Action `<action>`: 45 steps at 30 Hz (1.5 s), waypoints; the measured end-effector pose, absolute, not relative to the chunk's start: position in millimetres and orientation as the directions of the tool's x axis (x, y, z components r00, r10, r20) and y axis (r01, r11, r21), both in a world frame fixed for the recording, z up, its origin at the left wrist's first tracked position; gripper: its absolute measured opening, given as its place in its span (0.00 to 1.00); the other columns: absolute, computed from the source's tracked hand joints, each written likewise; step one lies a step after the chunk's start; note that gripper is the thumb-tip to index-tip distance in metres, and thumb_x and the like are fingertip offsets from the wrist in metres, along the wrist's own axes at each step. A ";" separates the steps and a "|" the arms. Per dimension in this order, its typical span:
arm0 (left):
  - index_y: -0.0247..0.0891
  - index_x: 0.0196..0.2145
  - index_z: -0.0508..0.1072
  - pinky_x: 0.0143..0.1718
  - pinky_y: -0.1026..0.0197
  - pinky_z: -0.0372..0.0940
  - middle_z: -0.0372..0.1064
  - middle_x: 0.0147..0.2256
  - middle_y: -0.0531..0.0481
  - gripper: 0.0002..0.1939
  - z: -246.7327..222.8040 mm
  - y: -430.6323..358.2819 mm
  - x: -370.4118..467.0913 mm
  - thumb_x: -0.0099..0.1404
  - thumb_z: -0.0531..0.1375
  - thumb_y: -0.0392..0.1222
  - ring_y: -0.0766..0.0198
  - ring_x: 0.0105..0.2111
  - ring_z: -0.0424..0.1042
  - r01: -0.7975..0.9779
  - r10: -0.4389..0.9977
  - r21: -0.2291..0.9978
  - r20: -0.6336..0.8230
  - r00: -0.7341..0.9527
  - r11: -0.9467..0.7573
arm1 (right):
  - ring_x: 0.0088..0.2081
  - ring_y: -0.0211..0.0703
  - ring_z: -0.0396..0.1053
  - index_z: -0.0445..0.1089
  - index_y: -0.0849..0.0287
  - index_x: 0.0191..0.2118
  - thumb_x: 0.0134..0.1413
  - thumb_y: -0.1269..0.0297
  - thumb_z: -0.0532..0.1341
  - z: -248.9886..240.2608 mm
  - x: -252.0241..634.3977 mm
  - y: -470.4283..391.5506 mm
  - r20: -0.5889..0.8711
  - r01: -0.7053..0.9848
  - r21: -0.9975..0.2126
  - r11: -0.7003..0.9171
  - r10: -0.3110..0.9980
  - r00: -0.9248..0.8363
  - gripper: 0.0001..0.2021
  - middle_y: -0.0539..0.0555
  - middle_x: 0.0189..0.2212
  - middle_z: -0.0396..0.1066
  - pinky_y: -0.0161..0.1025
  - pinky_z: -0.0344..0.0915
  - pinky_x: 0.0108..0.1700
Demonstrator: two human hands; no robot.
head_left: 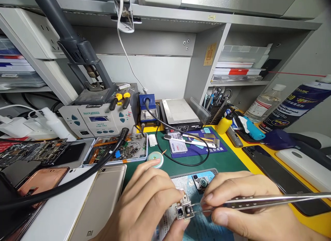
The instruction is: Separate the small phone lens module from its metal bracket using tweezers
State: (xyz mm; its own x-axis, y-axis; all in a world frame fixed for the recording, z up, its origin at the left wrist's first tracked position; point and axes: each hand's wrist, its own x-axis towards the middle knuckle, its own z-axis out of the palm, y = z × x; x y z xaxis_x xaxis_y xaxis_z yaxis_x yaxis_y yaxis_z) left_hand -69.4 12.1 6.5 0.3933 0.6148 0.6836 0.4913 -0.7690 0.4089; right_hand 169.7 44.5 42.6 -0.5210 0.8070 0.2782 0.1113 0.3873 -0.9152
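Between the thumb and fingers of my left hand (155, 199) is a small metal-framed camera module (184, 210) with square lens openings. My right hand (240, 203) pinches a pair of steel tweezers (248, 201). The tweezer tips reach the module's right side, at its lens; whether they grip it I cannot tell. Just beyond my hands, a second camera module (201, 182) with a round lens lies on a blue and white printed mat (212, 173). A round tin (156, 159) sits by my left fingertips.
Phones (106, 196) lie at the left, crossed by a thick black hose (77, 184). A tray of small parts (89, 158) stands before a rework station (103, 118). A hot plate (181, 111) is at the back. A black phone (281, 179) and spray can (297, 103) are right.
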 end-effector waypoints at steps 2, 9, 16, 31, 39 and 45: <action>0.34 0.45 0.71 0.62 0.41 0.61 0.71 0.37 0.48 0.15 6.9 12.6 -70.0 0.60 0.63 0.27 0.60 0.41 0.70 0.486 0.612 0.407 0.680 0.405 -0.774 | 0.29 0.39 0.80 0.85 0.51 0.37 0.48 0.75 0.75 43.6 169.4 44.4 0.285 0.107 -0.912 0.396 0.799 -0.530 0.12 0.50 0.29 0.85 0.29 0.77 0.35; 0.35 0.45 0.71 0.60 0.40 0.62 0.71 0.36 0.47 0.16 2.8 15.4 -68.7 0.60 0.63 0.28 0.58 0.39 0.71 0.493 0.612 0.400 0.676 0.410 -0.773 | 0.28 0.44 0.82 0.86 0.54 0.32 0.47 0.72 0.75 47.3 163.7 45.5 0.317 0.210 -0.865 0.456 0.820 -0.476 0.06 0.53 0.27 0.85 0.31 0.78 0.34; 0.37 0.43 0.72 0.56 0.40 0.65 0.71 0.34 0.47 0.12 1.1 15.0 -63.6 0.61 0.60 0.30 0.59 0.37 0.72 0.529 0.622 0.399 0.698 0.354 -0.749 | 0.28 0.45 0.81 0.85 0.56 0.29 0.48 0.70 0.74 48.3 163.4 42.7 0.271 0.276 -0.860 0.430 0.842 -0.467 0.02 0.54 0.26 0.85 0.33 0.78 0.32; 0.37 0.42 0.73 0.54 0.42 0.67 0.70 0.32 0.48 0.11 -1.4 14.2 -59.4 0.60 0.62 0.34 0.59 0.35 0.71 0.521 0.594 0.394 0.746 0.300 -0.757 | 0.28 0.45 0.79 0.84 0.58 0.30 0.51 0.68 0.72 41.3 163.6 40.3 0.252 0.242 -0.884 0.400 0.845 -0.472 0.02 0.55 0.25 0.83 0.36 0.76 0.32; 0.37 0.42 0.71 0.55 0.41 0.65 0.71 0.34 0.47 0.12 2.4 12.8 -63.5 0.58 0.64 0.32 0.58 0.36 0.71 0.541 0.618 0.402 0.724 0.306 -0.739 | 0.27 0.43 0.76 0.85 0.58 0.31 0.53 0.67 0.71 37.4 164.3 43.0 0.251 0.254 -0.885 0.389 0.860 -0.443 0.03 0.55 0.26 0.82 0.35 0.73 0.29; 0.38 0.41 0.71 0.56 0.40 0.64 0.70 0.34 0.47 0.12 -0.3 12.1 -61.1 0.59 0.64 0.33 0.58 0.36 0.71 0.532 0.634 0.443 0.731 0.251 -0.721 | 0.23 0.39 0.73 0.85 0.57 0.32 0.52 0.68 0.73 35.7 164.3 43.8 0.216 0.190 -0.931 0.312 0.889 -0.404 0.02 0.54 0.27 0.81 0.32 0.72 0.24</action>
State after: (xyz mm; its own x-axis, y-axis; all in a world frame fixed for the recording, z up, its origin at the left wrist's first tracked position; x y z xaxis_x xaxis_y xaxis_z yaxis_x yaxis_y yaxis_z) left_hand -61.1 12.1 -0.3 0.2509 0.6344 0.7312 0.5324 -0.7213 0.4431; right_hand 164.3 43.8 35.7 -0.4039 0.8890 0.2159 0.1896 0.3122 -0.9309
